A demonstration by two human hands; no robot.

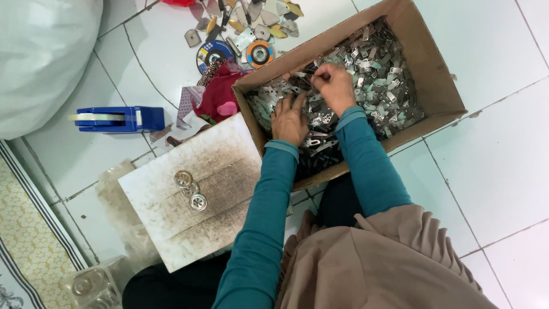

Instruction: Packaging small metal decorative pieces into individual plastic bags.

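A cardboard box (440, 86) on the tiled floor is full of small flat metal pieces (377, 74). Both hands are inside it. My left hand (289, 120) lies palm down on the pile near the box's left wall, fingers spread. My right hand (333, 86) is further in, fingers pinched together on a few of the metal pieces near the back wall. Both arms wear teal sleeves.
A worn white board (211, 171) left of the box carries three round metal discs (190, 189). Behind it sit a blue tape dispenser (123, 119), red cloth (220, 94), grinding discs (234, 52) and loose scraps. A white sack (40, 57) fills the upper left; a patterned mat (23, 229) edges the left.
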